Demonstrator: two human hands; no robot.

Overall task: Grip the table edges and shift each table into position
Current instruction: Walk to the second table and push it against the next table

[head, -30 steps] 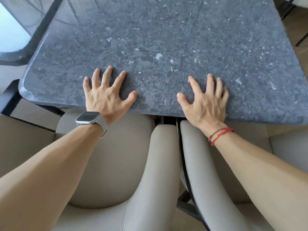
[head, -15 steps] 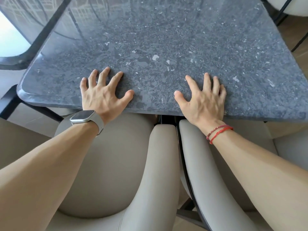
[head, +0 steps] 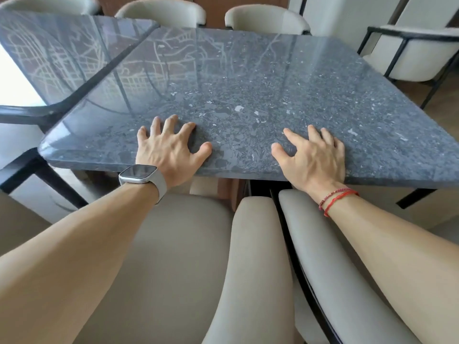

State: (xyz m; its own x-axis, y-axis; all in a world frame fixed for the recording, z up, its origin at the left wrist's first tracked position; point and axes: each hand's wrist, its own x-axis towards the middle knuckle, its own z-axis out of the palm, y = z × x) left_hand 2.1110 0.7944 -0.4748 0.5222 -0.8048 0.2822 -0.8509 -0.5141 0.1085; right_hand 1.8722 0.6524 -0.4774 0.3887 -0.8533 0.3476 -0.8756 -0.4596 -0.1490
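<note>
Dark grey speckled stone table, square top with rounded corners and a glossy finish, fills the middle of the head view, its near edge running left to right just beyond the person's wrists. Left hand sits palm-down on the top near the near-left corner, heel of the palm at the near edge. Its fingers are spread wide and slightly arched with the tips on the stone, thumb splayed right on the surface; nothing is wrapped around the edge. Right hand mirrors it further right along the same edge: fingers fanned wide on the top, thumb pointing left, wrist hanging just past the edge. Both hands press on the top, neither grips. A silver smartwatch with pale grey band is on the left wrist and red string bracelets are on the right. A second dark glossy table lies at the far left; the dark gap between the two tops is widest at the near end and narrows toward the far end. Two beige upholstered chairs are tucked at the near side, one under the left arm and one under the right arm, backs just beside each other. Cream rounded chair backs line the far side, and a cream armchair with black metal frame stands at the far right.
</note>
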